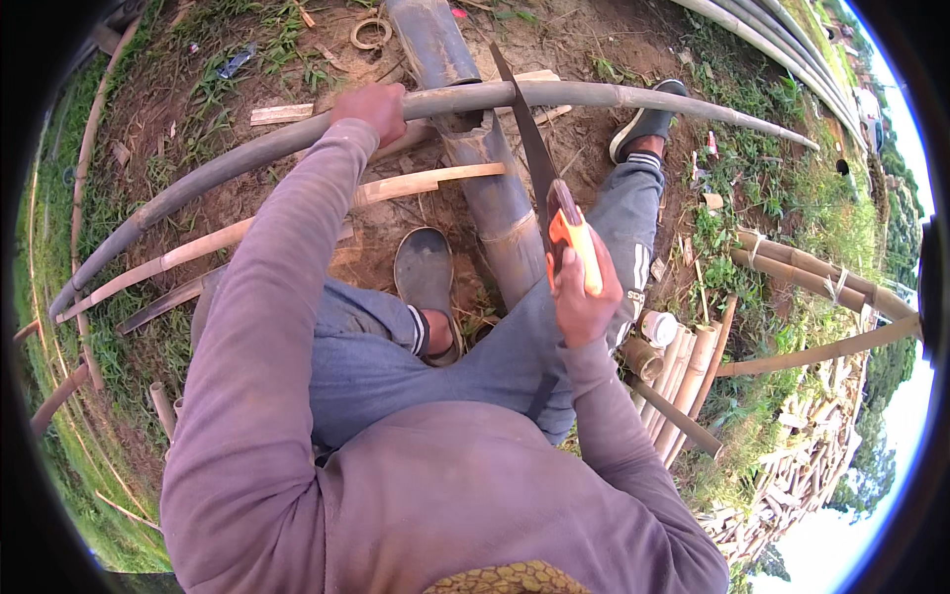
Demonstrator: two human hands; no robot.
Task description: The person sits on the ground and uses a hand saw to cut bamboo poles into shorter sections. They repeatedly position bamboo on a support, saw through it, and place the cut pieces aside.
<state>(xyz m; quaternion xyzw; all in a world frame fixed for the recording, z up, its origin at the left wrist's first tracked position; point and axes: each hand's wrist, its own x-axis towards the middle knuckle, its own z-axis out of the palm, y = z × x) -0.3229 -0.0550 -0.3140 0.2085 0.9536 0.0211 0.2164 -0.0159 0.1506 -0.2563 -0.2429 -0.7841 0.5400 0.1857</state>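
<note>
A long grey bamboo pole (584, 94) lies crosswise in front of me, over a notch in a thick bamboo log (505, 213). My left hand (371, 111) is closed around the pole, left of the notch. In my right hand (586, 297) is the orange handle of a handsaw (529, 134), gripped tight. Its dark blade rises away from me and lies against the pole just right of the log. I cannot tell how deep any cut is. A split bamboo strip (426, 181) reaches the log nearer to me.
Cut bamboo pieces (698, 361) and a white lidded container (658, 327) lie by my right leg. Tied bamboo poles (811, 272) stand at right. My shoes (426, 272) flank the log. A bamboo ring (371, 34) rests on the soil, and wood scraps (802, 475) are heaped at lower right.
</note>
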